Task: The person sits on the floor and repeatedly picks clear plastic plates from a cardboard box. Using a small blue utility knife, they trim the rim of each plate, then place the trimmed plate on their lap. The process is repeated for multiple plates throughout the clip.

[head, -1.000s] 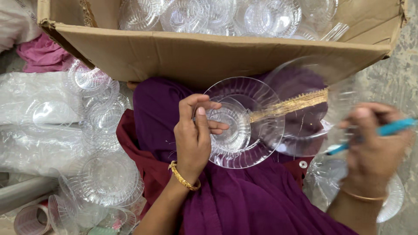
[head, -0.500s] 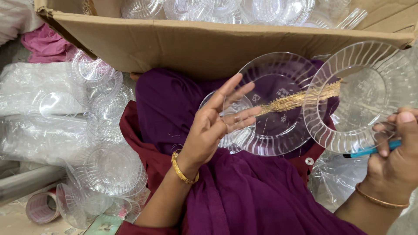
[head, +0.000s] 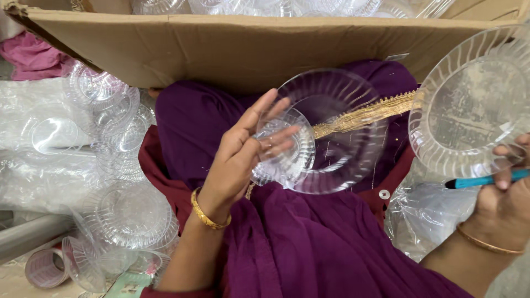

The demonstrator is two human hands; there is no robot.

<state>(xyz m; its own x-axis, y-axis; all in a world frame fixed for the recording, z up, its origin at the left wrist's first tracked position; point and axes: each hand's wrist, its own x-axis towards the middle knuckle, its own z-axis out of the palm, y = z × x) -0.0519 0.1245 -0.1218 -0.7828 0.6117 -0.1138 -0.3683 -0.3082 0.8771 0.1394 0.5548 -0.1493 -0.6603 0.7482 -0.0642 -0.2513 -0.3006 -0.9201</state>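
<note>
The left hand (head: pixel 243 152) is held up over the lap with its fingers spread out wide and the palm facing right. A small clear plastic bowl with ribbed sides (head: pixel 287 146) rests against those fingers. It is tipped on its side, and the fingertips lie flat on it, not pinching it. Right behind the small bowl is a bigger clear plastic plate with a ribbed rim (head: pixel 337 132). The bowl overlaps its left part. I cannot tell if the hand also holds this plate.

The right hand (head: pixel 505 204) is at the right edge of the view. Its fingers are curled and pinched on the bottom rim of a second clear ribbed plastic plate (head: pixel 469 105), which stands up tilted above the hand. The same hand also holds a thin blue pen (head: pixel 480 181) that points left, just under the plate rim. The two plates are near each other but do not touch.

Both hands are over a dark purple cloth (head: pixel 309 248) with a gold trim band (head: pixel 364 117). A big brown cardboard box (head: pixel 248 47) sits across the top with more clear dishes inside. Stacks of clear plastic bowls (head: pixel 118 215) lie on the left, beside the left arm.
</note>
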